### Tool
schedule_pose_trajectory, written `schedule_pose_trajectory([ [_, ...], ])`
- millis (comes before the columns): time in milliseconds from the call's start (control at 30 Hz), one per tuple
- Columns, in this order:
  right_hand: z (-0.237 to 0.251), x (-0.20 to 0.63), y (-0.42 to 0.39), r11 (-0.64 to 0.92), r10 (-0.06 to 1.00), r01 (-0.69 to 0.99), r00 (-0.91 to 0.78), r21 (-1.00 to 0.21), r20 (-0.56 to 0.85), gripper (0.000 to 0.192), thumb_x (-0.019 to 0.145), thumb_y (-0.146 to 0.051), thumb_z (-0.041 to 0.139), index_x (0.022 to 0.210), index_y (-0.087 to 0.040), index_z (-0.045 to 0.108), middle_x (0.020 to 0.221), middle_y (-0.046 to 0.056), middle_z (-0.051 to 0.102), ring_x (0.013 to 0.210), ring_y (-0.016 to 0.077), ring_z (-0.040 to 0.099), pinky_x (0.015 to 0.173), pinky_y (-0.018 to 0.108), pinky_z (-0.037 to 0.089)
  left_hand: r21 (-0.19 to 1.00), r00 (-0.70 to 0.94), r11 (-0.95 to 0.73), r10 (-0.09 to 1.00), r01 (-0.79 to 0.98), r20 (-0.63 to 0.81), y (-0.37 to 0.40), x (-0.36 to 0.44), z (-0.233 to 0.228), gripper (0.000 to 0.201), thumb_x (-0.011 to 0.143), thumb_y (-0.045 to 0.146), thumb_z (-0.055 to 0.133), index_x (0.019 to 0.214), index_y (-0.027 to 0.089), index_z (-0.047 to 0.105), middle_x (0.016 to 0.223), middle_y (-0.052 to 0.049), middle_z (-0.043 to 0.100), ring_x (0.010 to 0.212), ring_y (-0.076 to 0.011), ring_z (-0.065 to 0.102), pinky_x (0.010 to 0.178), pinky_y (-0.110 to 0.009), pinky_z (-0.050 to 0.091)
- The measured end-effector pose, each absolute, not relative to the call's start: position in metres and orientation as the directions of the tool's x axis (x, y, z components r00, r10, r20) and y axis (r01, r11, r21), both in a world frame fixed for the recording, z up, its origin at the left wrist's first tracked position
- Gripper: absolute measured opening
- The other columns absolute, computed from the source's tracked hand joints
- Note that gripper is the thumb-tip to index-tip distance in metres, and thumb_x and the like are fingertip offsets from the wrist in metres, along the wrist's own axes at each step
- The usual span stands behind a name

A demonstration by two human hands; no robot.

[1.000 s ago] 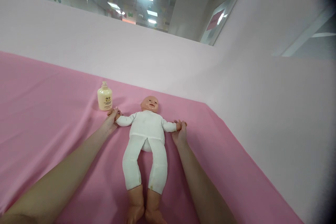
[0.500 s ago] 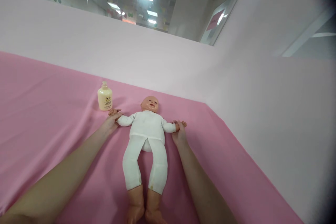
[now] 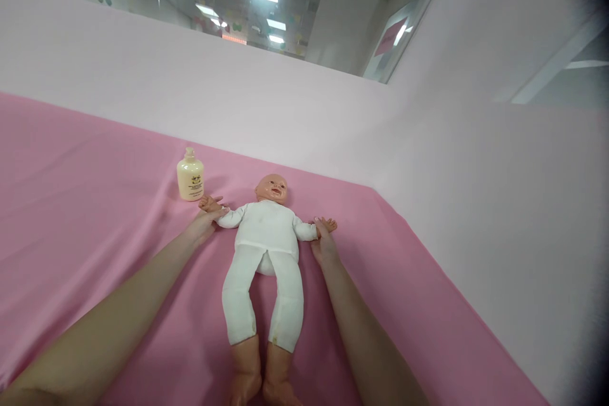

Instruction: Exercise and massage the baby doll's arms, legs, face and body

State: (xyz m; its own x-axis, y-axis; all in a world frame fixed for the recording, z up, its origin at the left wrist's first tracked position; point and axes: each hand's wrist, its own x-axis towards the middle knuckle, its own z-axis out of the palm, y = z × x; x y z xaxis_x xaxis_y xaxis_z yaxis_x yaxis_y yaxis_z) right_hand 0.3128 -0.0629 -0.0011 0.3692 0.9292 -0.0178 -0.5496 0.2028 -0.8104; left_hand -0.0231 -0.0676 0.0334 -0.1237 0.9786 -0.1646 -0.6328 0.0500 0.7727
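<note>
A baby doll [image 3: 266,225] with a white cloth body lies on its back, head away from me and bare feet toward me. Its arms are spread out to both sides. My left hand [image 3: 208,221] is closed around the doll's forearm at the left, thumb on top near the cuff. At the right, my right hand [image 3: 324,244] grips the doll's other wrist, with the thumb over it and the doll's fingers showing beyond. Just past my left hand stands a cream-coloured bottle [image 3: 190,179] with dark print, upright.
A pink sheet [image 3: 118,203] with some creases covers the surface under the doll. Behind it rises a pale wall [image 3: 304,120] with a window [image 3: 285,6] above. Another pale wall [image 3: 499,203] borders the right side.
My left hand has shifted slightly inward along the doll's arm, its thumb now nearer the sleeve. My right thumb has moved a little; the doll's body and the bottle stay put.
</note>
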Motion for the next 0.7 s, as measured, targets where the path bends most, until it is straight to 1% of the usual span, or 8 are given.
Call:
schedule_pose_trajectory([
  [67,-0.002,0.313,-0.063,0.198,0.931,-0.541,0.365,-0.817,-0.016,0.034,0.064,-0.025,0.087,0.085,-0.023,0.061,0.076,-0.005,0.067,0.070,0.0119,0.066,0.065,0.022,0.060,0.776,-0.106,0.059,0.981,-0.628,-0.161,-0.066,-0.024,0.031,0.041,0.067,-0.005,0.079,0.099,0.018,0.067,0.086,-0.004,0.072,0.075,-0.0174,0.071,0.075,-0.030,0.058],
  [133,-0.001,0.313,-0.062,0.197,0.926,-0.538,0.376,-0.820,-0.024,0.032,0.065,-0.026,0.087,0.085,-0.024,0.061,0.076,-0.006,0.067,0.070,0.0123,0.067,0.065,0.023,0.060,0.788,-0.094,0.067,0.983,-0.612,-0.156,-0.065,-0.025,0.029,0.033,0.072,-0.002,0.078,0.098,0.017,0.068,0.088,-0.005,0.073,0.077,-0.0171,0.070,0.078,-0.030,0.057],
  [267,-0.001,0.316,-0.062,0.185,0.919,-0.542,0.391,-0.820,-0.052,0.029,0.070,-0.035,0.084,0.081,-0.023,0.060,0.073,-0.004,0.068,0.069,0.0136,0.067,0.066,0.025,0.060,0.793,-0.091,0.073,0.983,-0.605,-0.160,-0.060,-0.026,0.025,0.013,0.085,0.008,0.073,0.091,0.017,0.065,0.090,-0.005,0.074,0.079,-0.0156,0.070,0.082,-0.030,0.056],
  [367,0.000,0.317,-0.064,0.180,0.918,-0.548,0.391,-0.817,-0.061,0.029,0.074,-0.042,0.080,0.079,-0.022,0.061,0.072,-0.002,0.069,0.069,0.0151,0.068,0.066,0.028,0.060,0.783,-0.115,0.073,0.976,-0.618,-0.182,-0.057,-0.026,0.022,0.007,0.092,0.013,0.067,0.090,0.019,0.063,0.091,-0.004,0.074,0.081,-0.0152,0.070,0.084,-0.029,0.057],
  [433,0.000,0.317,-0.065,0.184,0.916,-0.553,0.396,-0.813,-0.061,0.028,0.076,-0.045,0.078,0.079,-0.023,0.060,0.072,-0.002,0.069,0.069,0.0157,0.068,0.066,0.029,0.060,0.783,-0.139,0.075,0.969,-0.617,-0.203,-0.055,-0.026,0.021,0.003,0.097,0.018,0.064,0.094,0.019,0.064,0.093,-0.004,0.074,0.086,-0.0165,0.071,0.089,-0.030,0.057],
  [467,0.001,0.316,-0.065,0.190,0.914,-0.557,0.401,-0.808,-0.061,0.028,0.077,-0.045,0.077,0.079,-0.023,0.060,0.072,-0.002,0.069,0.069,0.0158,0.068,0.066,0.029,0.060,0.784,-0.145,0.081,0.966,-0.615,-0.213,-0.054,-0.025,0.021,0.005,0.099,0.023,0.061,0.097,0.020,0.065,0.095,-0.005,0.074,0.090,-0.0179,0.072,0.093,-0.031,0.056],
  [600,0.004,0.316,-0.067,0.231,0.900,-0.583,0.431,-0.779,-0.056,0.027,0.079,-0.046,0.073,0.085,-0.025,0.057,0.077,-0.005,0.070,0.070,0.0156,0.070,0.068,0.031,0.061,0.770,-0.149,0.117,0.953,-0.627,-0.266,-0.052,-0.023,0.022,0.037,0.107,0.049,0.044,0.114,0.019,0.064,0.108,-0.011,0.075,0.114,-0.0237,0.071,0.109,-0.038,0.050],
  [700,0.004,0.316,-0.067,0.251,0.884,-0.619,0.460,-0.744,-0.084,0.026,0.082,-0.047,0.068,0.092,-0.026,0.056,0.081,-0.005,0.071,0.071,0.0164,0.071,0.068,0.033,0.062,0.768,-0.148,0.137,0.946,-0.626,-0.290,-0.050,-0.023,0.022,0.047,0.108,0.054,0.036,0.122,0.018,0.063,0.115,-0.013,0.075,0.125,-0.0248,0.067,0.112,-0.039,0.047],
])
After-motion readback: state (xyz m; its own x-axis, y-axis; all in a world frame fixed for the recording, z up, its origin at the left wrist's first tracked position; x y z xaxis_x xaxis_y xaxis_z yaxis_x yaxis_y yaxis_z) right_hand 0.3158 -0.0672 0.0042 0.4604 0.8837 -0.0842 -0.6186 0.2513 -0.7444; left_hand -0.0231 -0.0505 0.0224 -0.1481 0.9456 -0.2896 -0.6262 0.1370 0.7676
